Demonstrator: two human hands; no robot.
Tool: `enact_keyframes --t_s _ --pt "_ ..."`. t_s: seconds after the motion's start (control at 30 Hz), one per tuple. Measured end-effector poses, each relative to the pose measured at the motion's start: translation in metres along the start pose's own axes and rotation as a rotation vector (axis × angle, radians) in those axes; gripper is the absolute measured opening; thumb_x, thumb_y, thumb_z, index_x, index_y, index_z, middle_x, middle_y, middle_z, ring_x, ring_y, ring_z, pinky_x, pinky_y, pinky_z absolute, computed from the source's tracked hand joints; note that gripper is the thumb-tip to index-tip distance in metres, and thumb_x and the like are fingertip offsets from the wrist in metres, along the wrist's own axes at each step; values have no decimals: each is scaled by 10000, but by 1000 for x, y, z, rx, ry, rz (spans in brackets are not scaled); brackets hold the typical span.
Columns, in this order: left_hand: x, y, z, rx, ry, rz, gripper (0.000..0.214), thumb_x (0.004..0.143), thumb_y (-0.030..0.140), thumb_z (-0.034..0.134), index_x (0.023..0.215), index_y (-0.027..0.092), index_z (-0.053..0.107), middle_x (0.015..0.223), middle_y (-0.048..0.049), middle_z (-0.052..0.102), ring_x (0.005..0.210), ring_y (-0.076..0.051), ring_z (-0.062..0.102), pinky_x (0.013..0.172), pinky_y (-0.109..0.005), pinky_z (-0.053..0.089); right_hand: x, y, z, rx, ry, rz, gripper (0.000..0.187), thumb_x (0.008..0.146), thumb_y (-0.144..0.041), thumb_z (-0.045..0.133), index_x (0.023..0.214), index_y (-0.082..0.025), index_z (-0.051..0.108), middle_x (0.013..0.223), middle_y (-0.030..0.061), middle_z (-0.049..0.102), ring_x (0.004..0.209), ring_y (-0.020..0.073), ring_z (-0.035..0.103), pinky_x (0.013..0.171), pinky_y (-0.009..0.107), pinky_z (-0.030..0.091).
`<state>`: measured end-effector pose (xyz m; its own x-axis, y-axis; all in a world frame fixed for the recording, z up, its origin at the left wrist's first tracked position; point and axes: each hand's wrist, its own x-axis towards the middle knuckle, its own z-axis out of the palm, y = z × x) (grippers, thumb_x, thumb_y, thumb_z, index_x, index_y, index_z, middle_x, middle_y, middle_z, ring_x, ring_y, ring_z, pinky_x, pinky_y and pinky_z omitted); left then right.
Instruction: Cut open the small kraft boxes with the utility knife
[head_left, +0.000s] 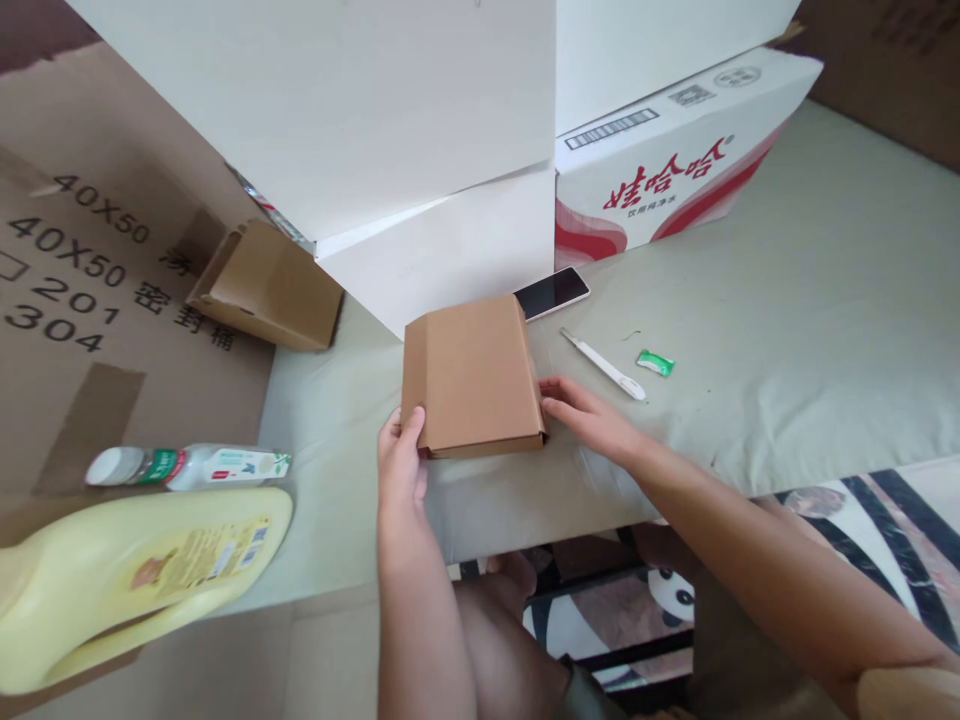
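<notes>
Box: flat brown cardboard mailer box lies in the middle of the table, near its front edge, lid folded shut, so both hands can square it up from its two sides.
Left hand: left hand has its grip closed on the box's near left corner, thumb on top and fingers under the edge, pinning the folded flap flat.
Right hand: right hand rests open on the table, fingertips touching the box's right edge, steadying it without clasping anything.
Phone: phone lies just beyond the box's far right corner, screen up.
Small items: white utility knife and green sachet lie right of the box, within reach.
Far side: stacked white cartons stand behind the box.
Left side: another brown box, a bottle and a yellow jug lie well apart.
</notes>
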<state>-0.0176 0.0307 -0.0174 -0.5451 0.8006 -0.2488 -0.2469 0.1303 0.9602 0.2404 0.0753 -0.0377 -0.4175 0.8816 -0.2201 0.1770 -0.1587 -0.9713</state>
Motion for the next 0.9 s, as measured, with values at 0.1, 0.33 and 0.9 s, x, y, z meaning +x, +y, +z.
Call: enact_keyframes --t_s 0.1,0.33,0.9 --pt "-2 4 1 -52 -2 -29 538 423 479 950 752 165 662 733 -27 713 595 -135 625 515 -221 450 4 2 4 -51 0 14 387 917 -321 505 1268 -203 617 1233 94 707 1211 249 624 1076 453 466" --pt "7 4 -10 -163 32 -114 427 481 373 921 757 162 673 713 -17 713 572 -140 636 489 -221 465 4 7 -2 -362 174 -193 423 915 -349 505 1294 -211 634 1298 110 668 1118 259 654 951 422 532" --pt "5 12 -1 -179 137 -185 254 538 252 819 729 161 677 650 -6 695 502 -134 613 416 -215 445 13 -8 -33 -302 203 33 442 900 -189 364 1268 -182 608 861 42 673 668 155 595 643 271 466"
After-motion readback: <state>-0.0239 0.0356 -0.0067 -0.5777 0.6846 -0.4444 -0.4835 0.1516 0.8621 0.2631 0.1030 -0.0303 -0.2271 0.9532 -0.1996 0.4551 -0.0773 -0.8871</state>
